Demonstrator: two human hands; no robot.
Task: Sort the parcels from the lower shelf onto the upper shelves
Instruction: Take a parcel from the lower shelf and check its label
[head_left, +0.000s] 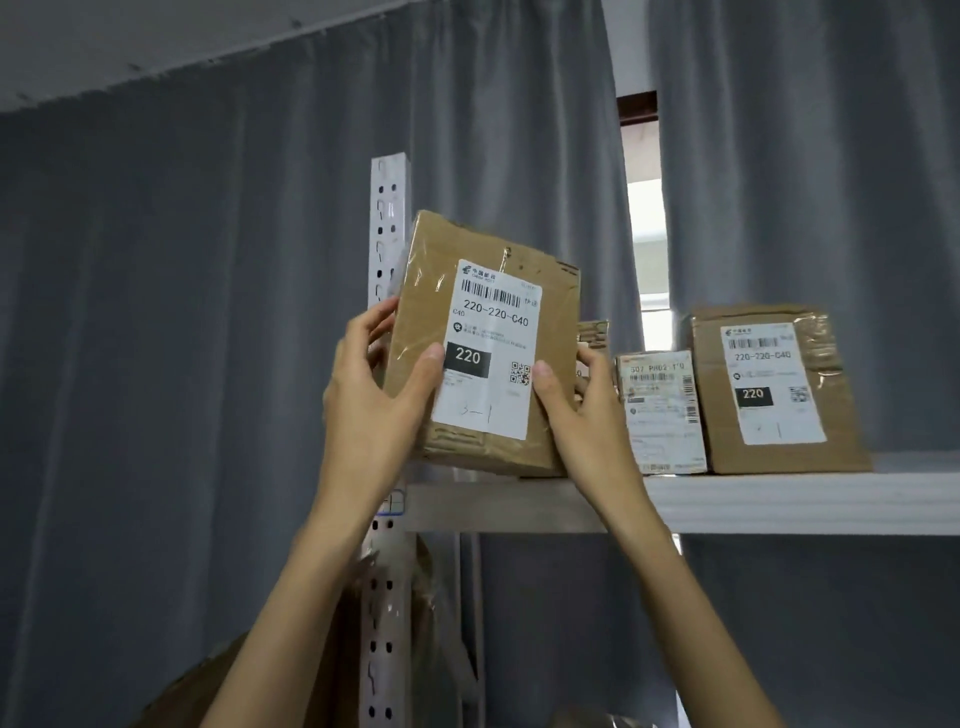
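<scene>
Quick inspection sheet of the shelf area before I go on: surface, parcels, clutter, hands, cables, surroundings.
Surface: white upper shelf on a perforated upright.
Job's things: held parcel, label 220-220-C40, tilted at the shelf's left end; small white-labelled parcel and brown 220 parcel stand on the shelf; another sits partly hidden behind the held one.
Clutter: nothing seen.
Hands: left hand and right hand grip the held parcel's sides.
Cables: nothing seen.
Surroundings: grey curtains, bright gap between them.
</scene>
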